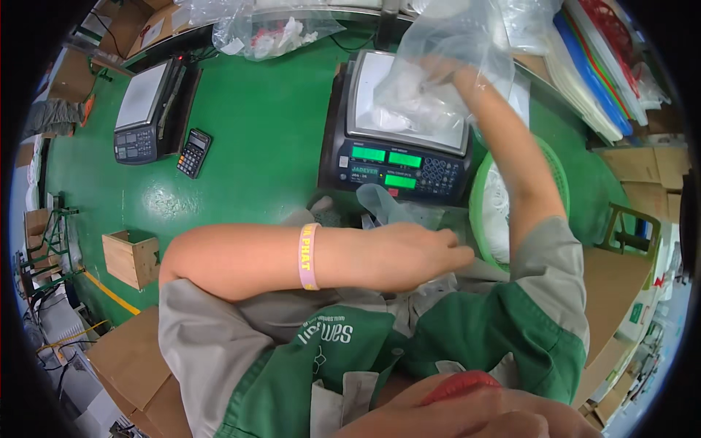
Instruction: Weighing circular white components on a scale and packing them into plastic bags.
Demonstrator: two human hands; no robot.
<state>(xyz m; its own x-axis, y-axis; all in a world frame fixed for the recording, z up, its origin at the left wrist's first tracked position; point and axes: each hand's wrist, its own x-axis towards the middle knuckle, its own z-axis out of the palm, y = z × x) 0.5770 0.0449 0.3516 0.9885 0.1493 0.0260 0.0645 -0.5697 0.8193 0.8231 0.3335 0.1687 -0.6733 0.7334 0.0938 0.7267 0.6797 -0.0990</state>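
My right arm reaches forward over the counting scale [398, 171]. Its hand [443, 69] shows hazily through a clear plastic bag [467, 33], with the fingers bent and closed on the film. Small white contents [391, 119] lie in the lower part of the bag, on the scale's pan; their kind cannot be made out. My left forearm, wearing a pink wristband [307, 257], crosses in front of my body. At its end my left hand [420, 255] is closed with curled fingers beside more clear plastic film [398, 208]. Whatever it may hold is hidden.
A green basket [555, 179] with white contents stands right of the scale. On the green table, a second scale [142, 109] and a calculator [194, 153] are at the left. Plastic bags [274, 33] lie along the far edge; stacked coloured sheets [595, 69] are at far right.
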